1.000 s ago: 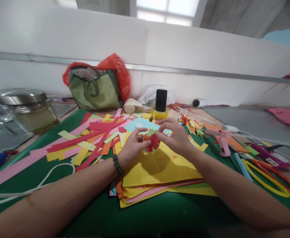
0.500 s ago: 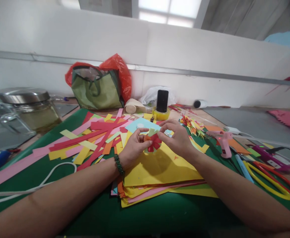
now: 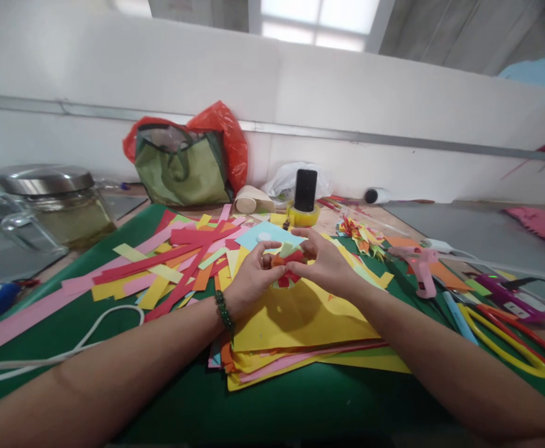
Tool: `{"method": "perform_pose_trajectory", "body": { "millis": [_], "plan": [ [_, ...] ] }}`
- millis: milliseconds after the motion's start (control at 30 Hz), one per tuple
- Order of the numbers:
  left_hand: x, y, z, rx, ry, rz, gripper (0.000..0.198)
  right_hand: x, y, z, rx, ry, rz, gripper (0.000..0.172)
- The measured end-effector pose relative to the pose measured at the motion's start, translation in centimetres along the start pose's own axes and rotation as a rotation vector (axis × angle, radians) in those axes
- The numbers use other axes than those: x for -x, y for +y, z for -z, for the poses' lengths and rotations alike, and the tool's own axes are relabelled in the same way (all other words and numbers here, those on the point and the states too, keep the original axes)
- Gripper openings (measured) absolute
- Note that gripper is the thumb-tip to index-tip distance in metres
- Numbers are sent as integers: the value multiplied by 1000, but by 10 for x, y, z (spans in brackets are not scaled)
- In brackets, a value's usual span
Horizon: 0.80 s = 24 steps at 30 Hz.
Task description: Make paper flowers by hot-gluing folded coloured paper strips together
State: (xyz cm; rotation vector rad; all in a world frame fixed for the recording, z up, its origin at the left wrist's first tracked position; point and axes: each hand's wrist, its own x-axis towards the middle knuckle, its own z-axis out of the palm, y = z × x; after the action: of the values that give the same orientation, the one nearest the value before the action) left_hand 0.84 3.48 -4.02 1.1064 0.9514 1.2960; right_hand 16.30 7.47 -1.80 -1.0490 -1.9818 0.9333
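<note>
A small paper flower point(image 3: 287, 266) of red, orange and pale green strips is pinched between both my hands above a stack of yellow paper sheets point(image 3: 300, 317). My left hand point(image 3: 250, 280), with a green bead bracelet at the wrist, grips the flower's left side with thumb and fingers closed. From the right, my right hand point(image 3: 325, 262) presses its fingers over the flower and covers part of it. Both hands hover just over the green table cover point(image 3: 114, 323).
Loose coloured paper strips point(image 3: 170, 261) lie to the left. A pink glue gun point(image 3: 419, 264), scissors point(image 3: 510, 336) and finished paper flowers point(image 3: 361, 233) lie to the right. A phone stands on a yellow tape roll point(image 3: 303, 214) behind. A glass jar point(image 3: 55, 205) and a bag point(image 3: 183, 162) stand at the back left.
My right hand has slid left over the flower, hiding more of it. The left hand has kept its grip in place.
</note>
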Motion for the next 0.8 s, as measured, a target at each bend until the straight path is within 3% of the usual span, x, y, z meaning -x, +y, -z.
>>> {"method": "perform_pose_trajectory", "body": {
  "millis": [167,800],
  "plan": [
    [0,-2,0,-5,-19,-16,49,0,-3,0,-14,18,12,51],
    [0,-4,-1,-102,-53,-60,46,-1,-5,-5,-45,7,-53,53]
  ]
}}
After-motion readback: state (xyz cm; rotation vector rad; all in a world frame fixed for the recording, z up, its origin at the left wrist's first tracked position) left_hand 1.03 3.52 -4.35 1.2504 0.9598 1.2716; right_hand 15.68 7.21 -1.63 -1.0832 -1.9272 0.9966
